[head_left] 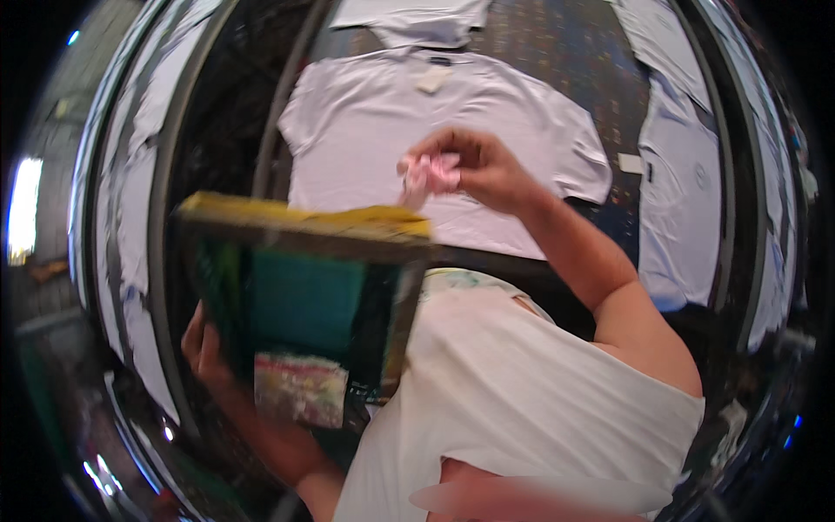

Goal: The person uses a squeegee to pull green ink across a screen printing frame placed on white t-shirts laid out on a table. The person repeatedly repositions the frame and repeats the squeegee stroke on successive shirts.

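Observation:
My left hand (205,348) grips the left side of a screen printing frame (304,291), its fingers partly hidden behind the edge. The frame is tilted up in front of my body, with a green mesh and yellow tape along its top edge. A patch with a multicoloured print (300,389) shows in its lower part. Between the fingers of my right hand (487,170) is a crumpled pink cloth (432,174), held above a pale T-shirt (374,113). The T-shirt lies spread flat on a dark, paint-speckled table, its collar away from me.
Another pale garment (417,19) lies beyond the T-shirt. More pale garments (681,183) lie along a parallel table on the right, and further ones (139,217) on the left. A small white card (631,163) sits by the T-shirt's right sleeve.

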Tool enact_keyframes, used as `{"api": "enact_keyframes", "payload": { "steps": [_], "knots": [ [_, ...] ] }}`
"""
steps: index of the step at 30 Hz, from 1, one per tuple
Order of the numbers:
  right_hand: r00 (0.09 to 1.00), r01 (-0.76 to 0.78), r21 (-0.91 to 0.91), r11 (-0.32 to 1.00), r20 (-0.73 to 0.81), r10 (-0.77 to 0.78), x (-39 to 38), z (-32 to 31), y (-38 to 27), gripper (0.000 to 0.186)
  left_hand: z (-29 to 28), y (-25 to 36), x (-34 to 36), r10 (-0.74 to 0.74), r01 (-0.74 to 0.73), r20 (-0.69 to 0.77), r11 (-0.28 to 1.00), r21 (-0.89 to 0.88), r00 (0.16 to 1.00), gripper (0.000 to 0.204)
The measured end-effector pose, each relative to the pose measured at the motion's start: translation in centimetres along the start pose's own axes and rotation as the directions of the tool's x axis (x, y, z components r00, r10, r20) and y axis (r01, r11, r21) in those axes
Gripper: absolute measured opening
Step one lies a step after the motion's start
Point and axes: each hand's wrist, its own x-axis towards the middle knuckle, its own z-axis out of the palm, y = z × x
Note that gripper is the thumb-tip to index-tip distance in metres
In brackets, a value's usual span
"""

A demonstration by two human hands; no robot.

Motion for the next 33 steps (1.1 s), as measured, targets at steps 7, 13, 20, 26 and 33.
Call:
{"api": "enact_keyframes", "payload": {
  "steps": [7,13,20,26,33],
  "knots": [
    [0.957,-0.183,0.465,0.866,-0.119,0.266,0.0,14.6,8.3,0.042,0.6,4.5,2.7,0.104,-0.095,0.456,0.995,-0.042,0.884,0.04],
    [0.949,-0.216,0.093,0.972,-0.216,0.232,-3.5,10.0,6.3,0.042,1.7,4.8,3.4,0.214,-0.152,0.577,0.976,-0.155,0.788,0.038],
    [0.959,-0.279,-0.133,0.951,-0.084,0.27,-5.2,12.2,8.6,0.042,1.4,4.6,3.6,0.204,-0.131,0.637,0.978,-0.161,0.744,0.036],
    [0.951,-0.308,-0.188,0.932,-0.072,0.3,-5.3,12.2,9.3,0.041,1.6,4.2,3.0,0.21,-0.153,0.604,0.978,-0.144,0.769,0.034],
    [0.947,-0.322,-0.223,0.92,-0.072,0.314,-4.1,11.0,9.5,0.041,1.6,4.2,3.4,0.211,-0.16,0.622,0.977,-0.138,0.754,0.032]
  ]
}}
